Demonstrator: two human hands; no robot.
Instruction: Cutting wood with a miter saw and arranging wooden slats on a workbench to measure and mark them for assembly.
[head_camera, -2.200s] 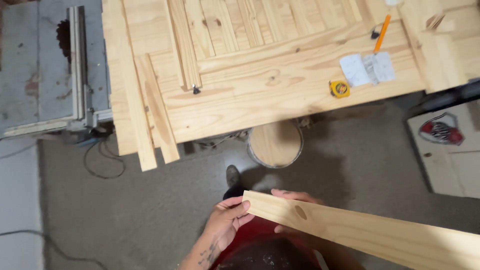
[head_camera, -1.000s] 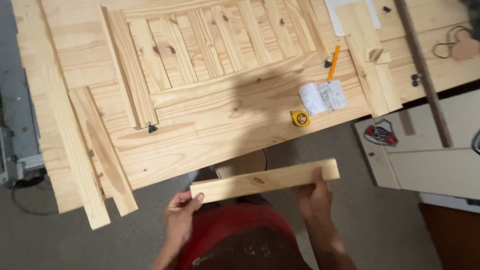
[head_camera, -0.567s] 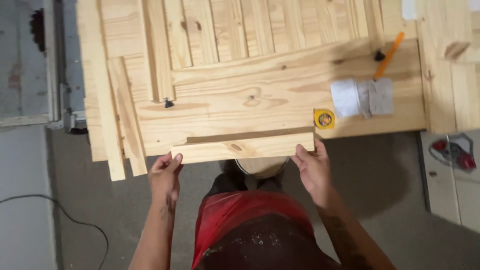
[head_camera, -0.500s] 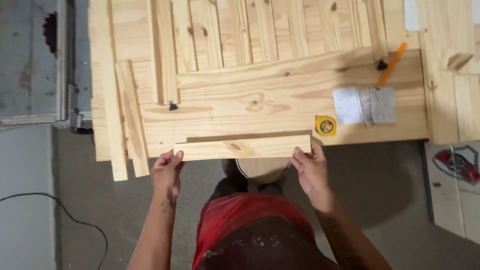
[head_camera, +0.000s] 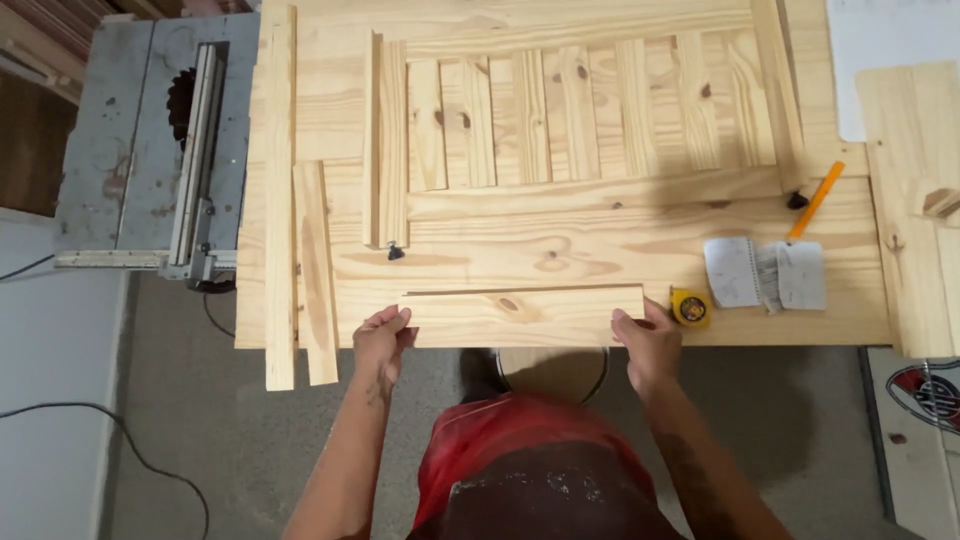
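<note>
I'm gripping short pine board (head_camera: 522, 316) w/ left hand (head_camera: 381, 338) & right hand (head_camera: 648, 340) at workbench (head_camera: 600, 245) edge; could tip off if I'm loosening.

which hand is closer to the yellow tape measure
Right. The right hand grips the right end of the short pine board, just left of the yellow tape measure. The left hand holds the board's far left end, a full board length away.

Pine board (head_camera: 522, 315) flat on workbench (head_camera: 800, 320), left hand (head_camera: 382, 340) and right hand (head_camera: 648, 343) at its ends.
</note>
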